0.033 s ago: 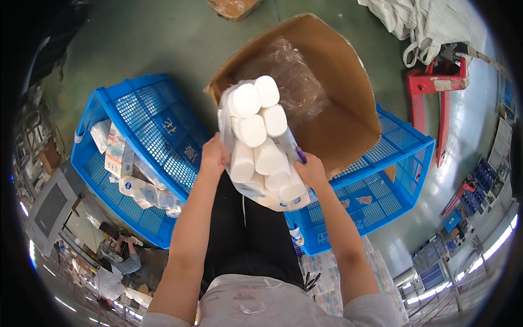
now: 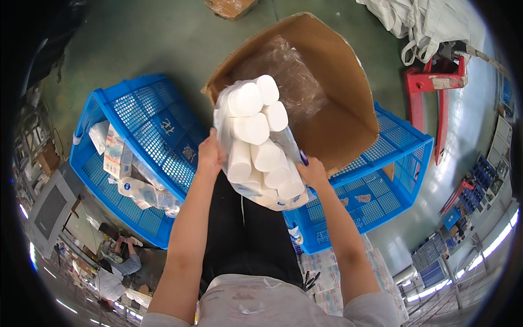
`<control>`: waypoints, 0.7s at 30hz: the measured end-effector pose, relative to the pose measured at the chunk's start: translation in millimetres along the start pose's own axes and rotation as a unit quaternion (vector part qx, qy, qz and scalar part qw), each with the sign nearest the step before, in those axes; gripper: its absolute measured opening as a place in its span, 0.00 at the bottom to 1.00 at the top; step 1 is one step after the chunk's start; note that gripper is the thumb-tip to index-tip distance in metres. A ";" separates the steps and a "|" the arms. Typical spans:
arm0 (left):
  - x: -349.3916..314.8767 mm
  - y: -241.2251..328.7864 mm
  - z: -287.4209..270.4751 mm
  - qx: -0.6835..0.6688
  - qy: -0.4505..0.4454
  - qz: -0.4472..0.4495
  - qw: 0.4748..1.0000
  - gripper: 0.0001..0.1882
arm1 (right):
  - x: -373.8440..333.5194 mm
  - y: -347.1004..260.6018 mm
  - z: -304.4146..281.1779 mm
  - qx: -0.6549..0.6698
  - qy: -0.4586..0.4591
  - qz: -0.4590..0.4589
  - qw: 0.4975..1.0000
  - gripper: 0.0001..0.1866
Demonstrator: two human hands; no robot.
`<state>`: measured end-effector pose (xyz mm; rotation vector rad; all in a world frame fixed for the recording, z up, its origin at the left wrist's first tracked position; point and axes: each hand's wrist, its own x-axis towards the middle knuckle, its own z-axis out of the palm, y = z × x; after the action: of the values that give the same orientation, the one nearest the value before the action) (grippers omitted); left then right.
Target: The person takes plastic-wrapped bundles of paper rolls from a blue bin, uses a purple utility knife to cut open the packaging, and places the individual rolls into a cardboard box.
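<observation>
A clear plastic bag [image 2: 222, 117] packed with white paper rolls [image 2: 250, 128] is held up in front of my body, its upper end over the near left rim of a big cardboard box [image 2: 348, 82]. My left hand [image 2: 211, 154] is closed on the bag's left edge. On the opposite side, my right hand [image 2: 312, 171] pinches the right edge, and a small purple object [image 2: 303, 158] shows at its fingers. Several roll ends face up, uncovered or behind very thin film. Crumpled clear plastic film [image 2: 291, 71] lies inside the box.
A blue crate [image 2: 131, 87] with packaged paper goods [image 2: 114, 152] stands at left, another blue crate [image 2: 425, 144] at right beside the box. A red pallet jack [image 2: 417, 84] and white sacks [image 2: 436, 24] are at far right. Wrapped packs [image 2: 327, 272] lie near my right side. A person [image 2: 128, 261] works at lower left.
The bag is spread slightly wider, its left edge and my left hand a little farther left. The rolls have shifted slightly. Both hands keep their hold.
</observation>
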<state>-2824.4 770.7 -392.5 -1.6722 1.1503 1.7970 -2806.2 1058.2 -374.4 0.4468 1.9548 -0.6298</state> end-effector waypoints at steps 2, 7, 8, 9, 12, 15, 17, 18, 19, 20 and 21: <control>-14.3 11.3 5.4 0.071 -0.040 0.037 0.996 0.19 | 4.0 70.2 30.0 0.046 -0.030 0.013 0.998 0.22; -38.8 -6.4 2.9 0.450 0.038 0.247 0.858 0.14 | -45.2 48.3 20.9 0.326 -0.184 0.156 0.914 0.24; -31.2 -17.1 -7.4 0.460 0.052 0.215 0.860 0.13 | -52.6 45.5 18.1 0.327 -0.179 0.156 0.915 0.24; -22.0 -27.2 -17.6 0.470 0.065 0.183 0.861 0.13 | -59.5 43.1 16.1 0.328 -0.175 0.156 0.915 0.24; -32.1 -11.8 -8.7 0.328 -0.017 -0.040 0.944 0.14 | -75.1 54.0 14.9 0.509 -0.083 0.181 0.838 0.15; -47.9 -10.4 0.9 0.075 -0.105 -0.152 0.980 0.18 | -71.5 55.0 3.7 0.702 0.022 0.223 0.676 0.05; -50.2 -18.4 15.7 -0.160 -0.089 -0.152 0.971 0.17 | -67.9 55.1 -12.2 0.835 -0.076 0.172 0.517 0.05; -47.9 -16.9 21.8 -0.217 -0.088 -0.144 0.962 0.17 | -62.7 56.2 -6.1 0.850 -0.107 0.152 0.493 0.04; -36.5 -22.8 23.6 -0.231 -0.119 -0.135 0.956 0.16 | -53.2 61.9 5.7 0.863 -0.133 0.129 0.470 0.04; -18.3 -33.2 22.8 -0.244 -0.151 -0.126 0.950 0.15 | -43.6 77.7 27.3 0.888 -0.220 -0.033 0.404 0.11; -7.4 -37.1 19.1 -0.259 -0.174 -0.111 0.944 0.13 | -39.3 65.7 31.9 0.799 -0.125 -0.014 0.588 0.11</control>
<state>-2805.8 808.4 -397.1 -1.5656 0.3363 2.2479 -2729.9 1089.8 -366.5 1.2617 0.5671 -2.2634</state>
